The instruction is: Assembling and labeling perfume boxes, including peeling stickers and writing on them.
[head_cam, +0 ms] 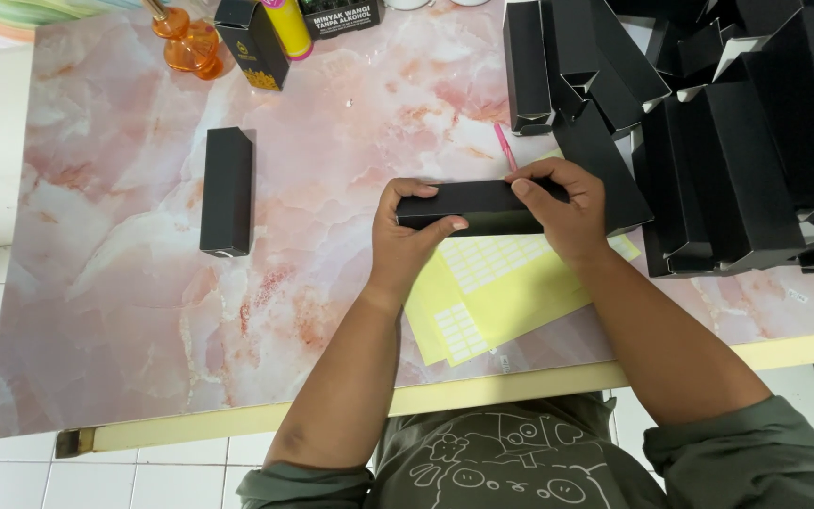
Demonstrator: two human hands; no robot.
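A long black cardboard box [468,207] was gripped end to end by left hand [407,236] & right hand [567,212], above yellow label sheets [496,292]. Step judged: box handling/closing; careful flap alignment needed next.

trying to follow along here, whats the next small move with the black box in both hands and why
Probably set the black box down beside the finished box on the left. Both the left hand and right hand grip it, and it looks closed.

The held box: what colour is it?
Plain black box, held between left hand and right hand; head view.
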